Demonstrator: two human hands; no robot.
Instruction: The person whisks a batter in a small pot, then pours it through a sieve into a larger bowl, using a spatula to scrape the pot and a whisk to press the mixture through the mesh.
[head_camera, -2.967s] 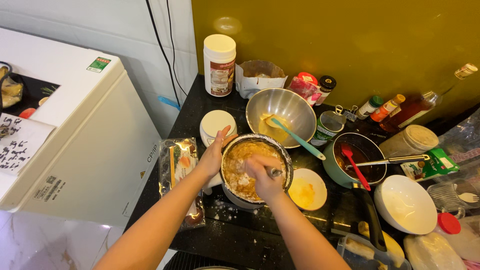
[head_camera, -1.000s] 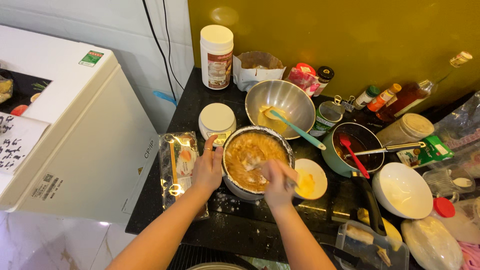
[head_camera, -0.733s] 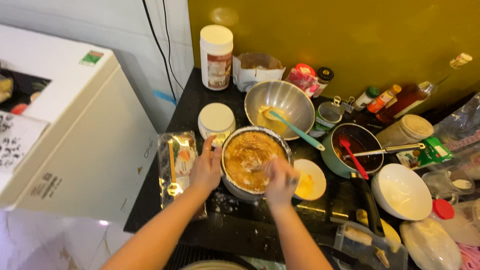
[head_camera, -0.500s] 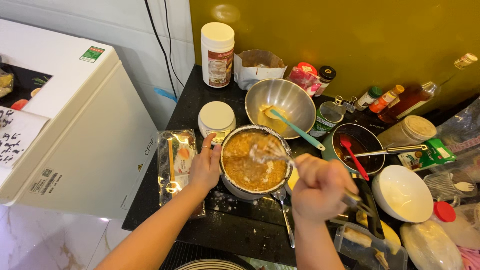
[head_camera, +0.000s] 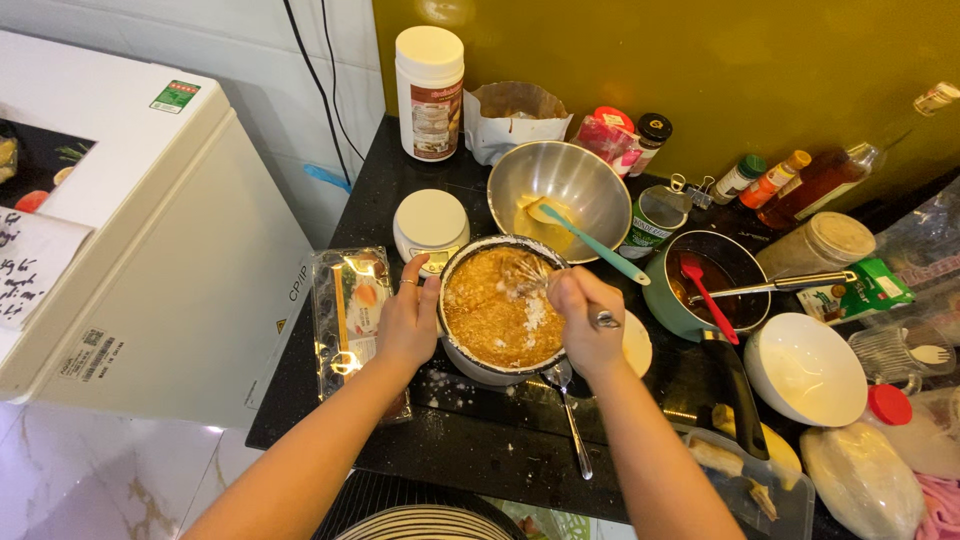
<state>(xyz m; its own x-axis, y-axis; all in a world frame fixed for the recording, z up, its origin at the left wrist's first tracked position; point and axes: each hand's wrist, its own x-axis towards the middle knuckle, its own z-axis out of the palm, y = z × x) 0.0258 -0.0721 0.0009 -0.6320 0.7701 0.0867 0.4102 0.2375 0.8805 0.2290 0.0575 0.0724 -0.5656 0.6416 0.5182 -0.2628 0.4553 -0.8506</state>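
Left hand (head_camera: 408, 322): pressed flat against the left wall of the pot (head_camera: 500, 310), fingers spread, steadying it; a ring showed on one finger.
Pot: between the two hands on the black counter (head_camera: 470, 440), filled with a thick orange-brown batter carrying white flour patches on its right side.
Right hand (head_camera: 585, 320): clenched round the handle of a whisk (head_camera: 520, 275), whose wires dipped into the batter at the pot's far edge.
Change: half a second before, the right hand was raised and pulled back toward the body with the whisk lifted; by now it had dropped back over the pot's right rim, so the stirring was resumed and the flour was not yet blended in.
Left of the left hand: one clear plastic egg carton (head_camera: 352, 310), just beside the wrist.
Beyond the left hand: one round white kitchen scale (head_camera: 430, 222), and farther back one tall white tub (head_camera: 430, 80).
Beyond the right hand: one steel mixing bowl (head_camera: 570, 190) with one teal spatula (head_camera: 595, 245) resting in it.
Below the right hand: one metal spoon (head_camera: 572, 420) lying on the counter.
Right of the right hand: one green saucepan (head_camera: 705, 285) with one red spatula (head_camera: 708, 300) inside, then one empty white bowl (head_camera: 805, 368).
Count: two hands, two pans, two bowls, two spatulas.
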